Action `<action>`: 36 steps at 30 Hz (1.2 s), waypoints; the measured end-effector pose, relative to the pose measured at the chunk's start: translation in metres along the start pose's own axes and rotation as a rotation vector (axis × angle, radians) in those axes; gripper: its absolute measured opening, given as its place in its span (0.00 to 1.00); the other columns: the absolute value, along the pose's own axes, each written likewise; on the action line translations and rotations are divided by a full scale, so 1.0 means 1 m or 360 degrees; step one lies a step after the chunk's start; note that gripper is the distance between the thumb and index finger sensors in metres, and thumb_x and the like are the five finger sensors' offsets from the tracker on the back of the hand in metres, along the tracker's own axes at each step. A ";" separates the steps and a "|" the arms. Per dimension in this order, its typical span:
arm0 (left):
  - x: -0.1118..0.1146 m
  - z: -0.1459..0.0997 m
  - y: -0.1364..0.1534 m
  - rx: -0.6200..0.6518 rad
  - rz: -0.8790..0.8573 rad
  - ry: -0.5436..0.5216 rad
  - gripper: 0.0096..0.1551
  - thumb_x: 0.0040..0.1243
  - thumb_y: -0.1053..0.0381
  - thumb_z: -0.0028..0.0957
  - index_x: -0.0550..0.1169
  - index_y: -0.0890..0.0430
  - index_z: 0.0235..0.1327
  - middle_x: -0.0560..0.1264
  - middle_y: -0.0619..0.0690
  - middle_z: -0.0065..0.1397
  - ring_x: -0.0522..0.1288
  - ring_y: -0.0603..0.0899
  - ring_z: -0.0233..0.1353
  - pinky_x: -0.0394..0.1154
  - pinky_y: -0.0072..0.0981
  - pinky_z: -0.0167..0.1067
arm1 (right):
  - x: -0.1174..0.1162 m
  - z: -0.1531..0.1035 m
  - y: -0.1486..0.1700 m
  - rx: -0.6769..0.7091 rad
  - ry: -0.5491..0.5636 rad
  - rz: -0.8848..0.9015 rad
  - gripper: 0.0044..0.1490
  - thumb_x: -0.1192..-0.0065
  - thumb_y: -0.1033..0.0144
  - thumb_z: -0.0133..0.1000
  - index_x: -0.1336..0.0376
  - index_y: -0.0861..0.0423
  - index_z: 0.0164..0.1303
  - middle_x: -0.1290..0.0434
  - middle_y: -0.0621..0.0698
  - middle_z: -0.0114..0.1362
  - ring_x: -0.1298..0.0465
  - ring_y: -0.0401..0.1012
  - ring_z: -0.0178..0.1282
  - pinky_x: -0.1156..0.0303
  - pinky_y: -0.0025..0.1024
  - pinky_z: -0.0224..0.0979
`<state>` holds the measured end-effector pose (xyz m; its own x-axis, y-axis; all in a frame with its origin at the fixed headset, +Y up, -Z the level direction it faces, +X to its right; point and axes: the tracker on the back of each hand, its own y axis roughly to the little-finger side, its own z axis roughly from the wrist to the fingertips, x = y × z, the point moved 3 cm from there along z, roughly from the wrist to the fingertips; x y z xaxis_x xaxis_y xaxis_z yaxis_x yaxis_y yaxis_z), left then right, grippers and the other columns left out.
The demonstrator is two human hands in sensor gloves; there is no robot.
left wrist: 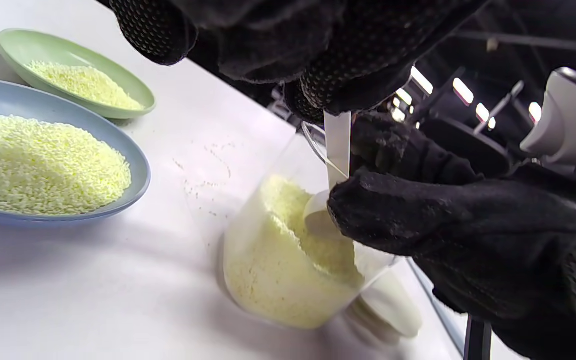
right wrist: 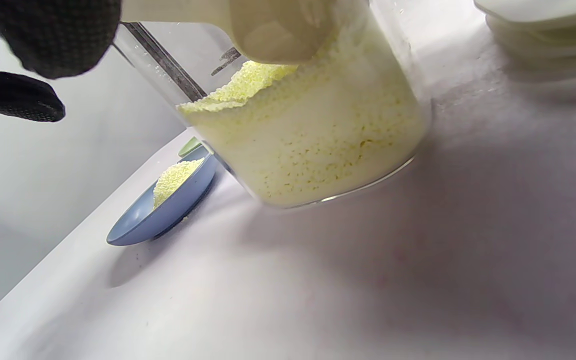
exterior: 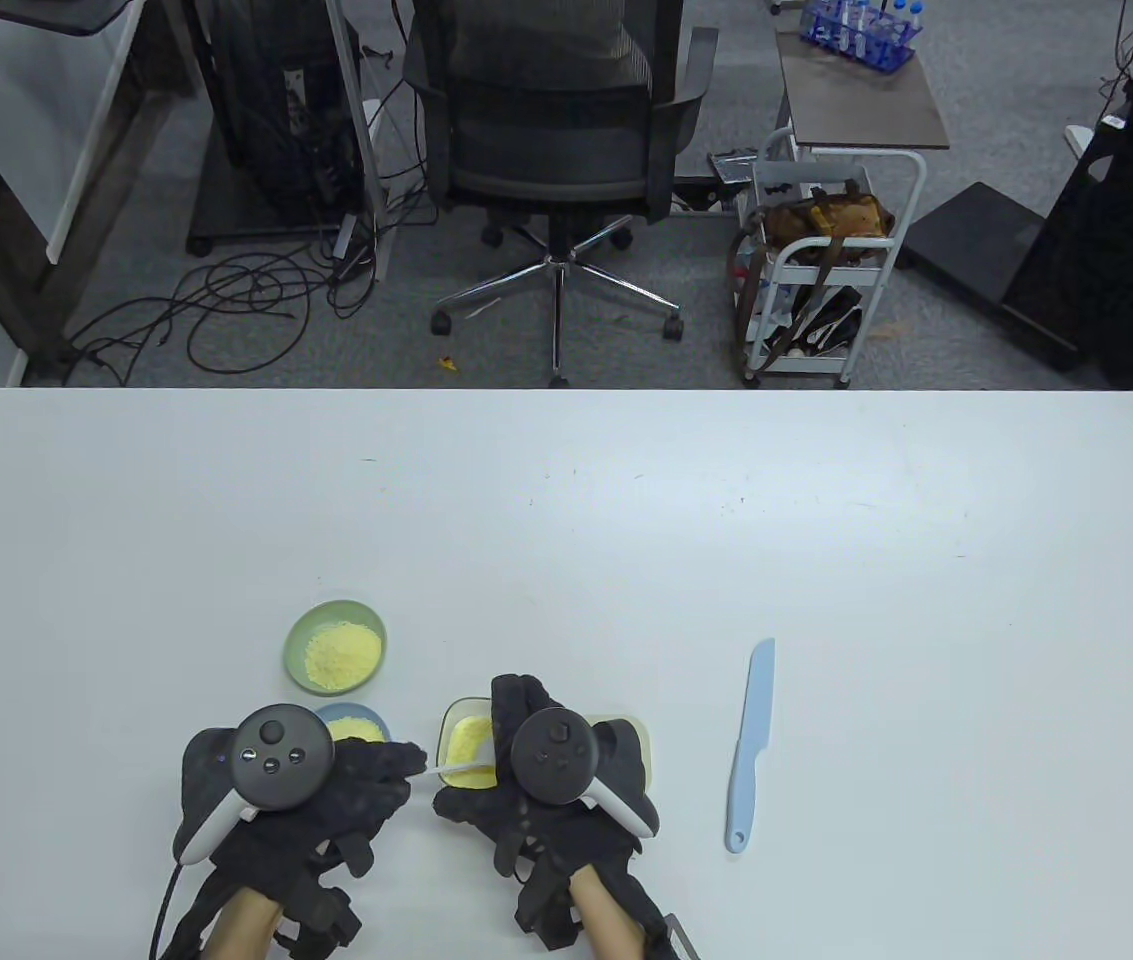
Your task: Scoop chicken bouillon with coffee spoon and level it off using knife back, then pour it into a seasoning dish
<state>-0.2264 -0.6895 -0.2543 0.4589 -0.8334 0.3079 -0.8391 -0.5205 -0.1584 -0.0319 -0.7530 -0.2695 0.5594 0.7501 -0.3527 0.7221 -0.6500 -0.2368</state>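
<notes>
The white desk (exterior: 626,520) carries everything. No brand, label or readable writing shows on any of the things; dark marks on the wall of the container in the right wrist view are too blurred to read.

The clear container (left wrist: 288,260) of chicken bouillon (right wrist: 313,135) stands at the near middle of the desk, tilted, with yellow granules filling its lower part. The right hand (exterior: 551,790) lies over and around this container; in the left wrist view its gloved fingers (left wrist: 418,220) curl against the rim and wall, so this grip is grasping the container. Just right of the container, partly under the right hand, lies a pale cream lid or stack of lids (right wrist: 543,30); I cannot tell which.

The left hand (exterior: 296,790) is just left of the container, and its fingertips (left wrist: 348,85) pinch the white handle of the coffee spoon (left wrist: 328,200). The bowl of the spoon is inside the container, touching the granules.

The light blue knife (exterior: 751,745) lies flat on the desk, well to the right of the hands, with the handle toward the near edge; nothing touches it.

Two seasoning dishes are to the left of the container. The green dish (exterior: 336,648) is farther away and holds a heap of yellow granules. The blue dish (left wrist: 53,160) is nearer, beside the left hand and partly hidden by it in the table view, and it also holds yellow granules. Some loose grains (left wrist: 208,170) lie on the desk between the blue dish and the container.
</notes>
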 end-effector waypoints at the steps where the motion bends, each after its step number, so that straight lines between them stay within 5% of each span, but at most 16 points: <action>1: 0.000 0.002 -0.002 -0.0010 0.0018 0.0054 0.22 0.76 0.54 0.43 0.85 0.58 0.50 0.82 0.55 0.28 0.75 0.44 0.22 0.69 0.50 0.64 | 0.000 0.000 0.000 0.0000 -0.0001 0.0001 0.69 0.32 0.44 0.49 0.77 0.56 0.71 0.75 0.63 0.78 0.62 0.64 0.80 0.65 0.67 0.79; 9: 0.001 0.020 -0.016 -0.0033 0.0013 0.0416 0.23 0.70 0.53 0.47 0.83 0.64 0.51 0.82 0.56 0.26 0.75 0.45 0.21 0.70 0.50 0.62 | 0.000 0.000 0.000 0.0010 -0.0004 0.0022 0.69 0.32 0.45 0.49 0.77 0.56 0.71 0.75 0.63 0.78 0.62 0.64 0.80 0.65 0.67 0.79; 26: 0.022 0.027 0.033 -0.0181 -0.0622 0.0383 0.23 0.64 0.48 0.49 0.88 0.70 0.29 0.82 0.45 0.13 0.73 0.37 0.10 0.78 0.39 0.47 | -0.001 0.001 0.001 0.0011 -0.0008 0.0040 0.69 0.32 0.45 0.49 0.77 0.56 0.71 0.75 0.62 0.78 0.62 0.64 0.80 0.65 0.67 0.79; 36: 0.025 0.014 0.052 -0.0190 -0.0902 0.0351 0.24 0.64 0.48 0.48 0.88 0.70 0.30 0.83 0.44 0.11 0.74 0.37 0.09 0.79 0.36 0.45 | -0.001 0.001 0.002 0.0011 -0.0015 0.0059 0.69 0.32 0.45 0.49 0.77 0.56 0.71 0.75 0.62 0.78 0.62 0.64 0.80 0.65 0.67 0.79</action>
<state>-0.2546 -0.7403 -0.2678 0.7821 -0.3691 0.5021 -0.5154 -0.8360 0.1883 -0.0312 -0.7552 -0.2709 0.5817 0.7244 -0.3699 0.6982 -0.6780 -0.2298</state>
